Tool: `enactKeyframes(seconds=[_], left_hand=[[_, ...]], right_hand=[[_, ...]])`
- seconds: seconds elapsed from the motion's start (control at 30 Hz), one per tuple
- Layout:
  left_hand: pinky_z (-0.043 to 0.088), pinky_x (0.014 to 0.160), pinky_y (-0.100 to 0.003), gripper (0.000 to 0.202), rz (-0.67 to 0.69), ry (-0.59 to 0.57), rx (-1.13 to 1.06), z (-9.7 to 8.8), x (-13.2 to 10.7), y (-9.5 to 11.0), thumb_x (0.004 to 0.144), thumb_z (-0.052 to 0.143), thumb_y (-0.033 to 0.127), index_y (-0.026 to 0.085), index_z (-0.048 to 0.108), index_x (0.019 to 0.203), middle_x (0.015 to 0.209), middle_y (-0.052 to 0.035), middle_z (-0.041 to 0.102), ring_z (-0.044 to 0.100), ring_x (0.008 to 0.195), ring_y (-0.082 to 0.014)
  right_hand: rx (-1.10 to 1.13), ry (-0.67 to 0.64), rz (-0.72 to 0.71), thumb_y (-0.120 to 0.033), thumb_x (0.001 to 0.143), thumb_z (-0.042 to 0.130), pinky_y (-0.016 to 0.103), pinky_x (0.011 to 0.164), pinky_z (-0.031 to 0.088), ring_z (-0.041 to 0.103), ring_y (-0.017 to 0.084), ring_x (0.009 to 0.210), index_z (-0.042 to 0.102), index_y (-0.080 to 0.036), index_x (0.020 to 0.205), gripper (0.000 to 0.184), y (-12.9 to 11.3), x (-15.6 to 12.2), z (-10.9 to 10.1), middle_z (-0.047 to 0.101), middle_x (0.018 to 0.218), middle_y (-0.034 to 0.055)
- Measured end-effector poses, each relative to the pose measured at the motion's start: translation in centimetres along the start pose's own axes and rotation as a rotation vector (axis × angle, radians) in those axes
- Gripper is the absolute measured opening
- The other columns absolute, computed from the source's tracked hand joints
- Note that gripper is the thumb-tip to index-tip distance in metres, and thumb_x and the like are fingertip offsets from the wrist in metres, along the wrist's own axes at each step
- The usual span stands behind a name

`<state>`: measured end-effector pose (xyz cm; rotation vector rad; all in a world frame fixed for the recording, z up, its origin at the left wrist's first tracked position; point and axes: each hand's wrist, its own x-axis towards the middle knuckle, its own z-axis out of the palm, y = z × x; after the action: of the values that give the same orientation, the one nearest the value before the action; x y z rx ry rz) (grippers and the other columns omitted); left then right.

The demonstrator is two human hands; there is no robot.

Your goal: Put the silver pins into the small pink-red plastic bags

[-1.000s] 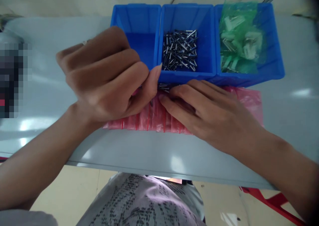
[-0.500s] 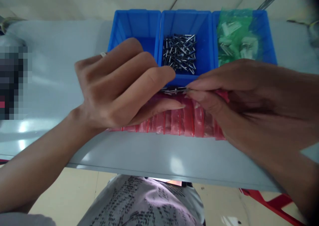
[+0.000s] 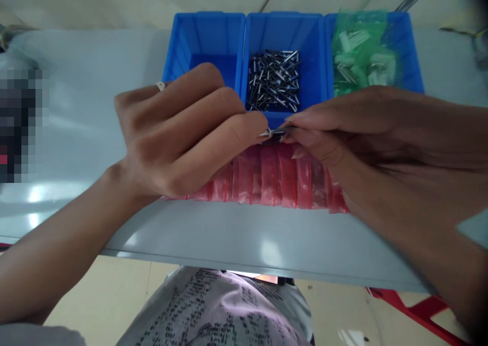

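Observation:
A row of overlapping red-pink plastic bags (image 3: 267,176) lies along the front of the blue bins. My right hand (image 3: 354,143) comes in from the right, its fingertips pinching a small metal rivet (image 3: 272,132) just above the bags. My left hand (image 3: 179,137), with a ring on one finger, is curled over the top of the bags. Its fingertips nearly meet the rivet, and its thumb is hidden. The middle compartment of a blue bin (image 3: 285,31) holds a heap of metal rivets (image 3: 272,79).
The left blue compartment (image 3: 202,36) shows a bare floor. The right one (image 3: 407,46) holds a green plastic bag of small white-and-metal parts (image 3: 360,51). All stand on a grey tabletop (image 3: 247,234), with my printed shirt (image 3: 217,305) below its edge.
My right hand has swung in from the lower right, carrying the rivet up to the left hand. My left fingers have curled closer around the rivet and over the bags.

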<state>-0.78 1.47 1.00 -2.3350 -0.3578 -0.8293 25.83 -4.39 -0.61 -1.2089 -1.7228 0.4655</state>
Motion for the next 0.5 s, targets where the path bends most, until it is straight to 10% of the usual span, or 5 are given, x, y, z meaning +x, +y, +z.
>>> enactKeyframes(seconds=[0.27, 0.5], left_hand=[[0.043, 0.052, -0.030, 0.019, -0.074, -0.077, -0.095, -0.6, 0.0, 0.3, 0.100, 0.073, 0.028, 0.011, 0.069, 0.107, 0.079, -0.0043, 0.069, 0.075, 0.072, -0.0220], [0.044, 0.065, -0.033, 0.034, -0.204, -0.002, -0.161, 0.0, -1.0, 0.2, 0.111, 0.039, 0.027, 0.014, 0.069, 0.102, 0.082, -0.0047, 0.060, 0.072, 0.080, -0.0203]], right_hand=[[-0.012, 0.040, 0.046, -0.045, 0.094, 0.087, 0.039, 0.069, 0.058, 0.076, 0.017, 0.079, 0.088, -0.037, 0.104, 0.013, -2.1, 0.5, -0.3, 0.085, 0.098, -0.0067], [0.135, 0.055, 0.342, -0.043, 0.103, 0.071, 0.048, 0.105, 0.065, 0.077, 0.032, 0.117, 0.079, -0.032, 0.116, 0.019, -2.8, 1.7, -0.5, 0.079, 0.124, 0.0071]])
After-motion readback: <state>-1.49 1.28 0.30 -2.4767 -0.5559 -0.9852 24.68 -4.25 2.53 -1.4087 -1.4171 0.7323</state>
